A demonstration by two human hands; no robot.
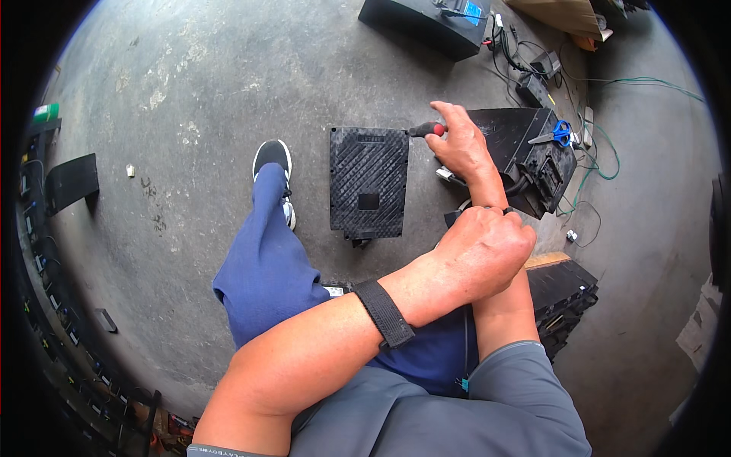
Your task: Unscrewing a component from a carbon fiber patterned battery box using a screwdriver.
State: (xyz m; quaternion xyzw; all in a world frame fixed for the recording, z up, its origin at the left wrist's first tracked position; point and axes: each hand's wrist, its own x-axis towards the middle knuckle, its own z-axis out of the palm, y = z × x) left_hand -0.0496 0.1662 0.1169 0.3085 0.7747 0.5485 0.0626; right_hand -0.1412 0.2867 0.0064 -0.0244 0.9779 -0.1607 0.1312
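Note:
My left arm, with a black wristband, crosses over my right forearm. My left hand is closed on top of that forearm, its fingertips hidden underneath; a small dark band shows beside the knuckles. My right hand reaches forward with its thumb and fingers around the red end of a black-and-red screwdriver; the index finger is stretched out. The tool's dark end points left, beside the upper right corner of a black ribbed panel, which lies on the concrete floor. Whether the screwdriver touches the panel I cannot tell.
Right of the panel stands a black housing with blue scissors on it. Cables and power adapters lie behind. A black box is at the far side, a stack of black parts near right, and a rack at left.

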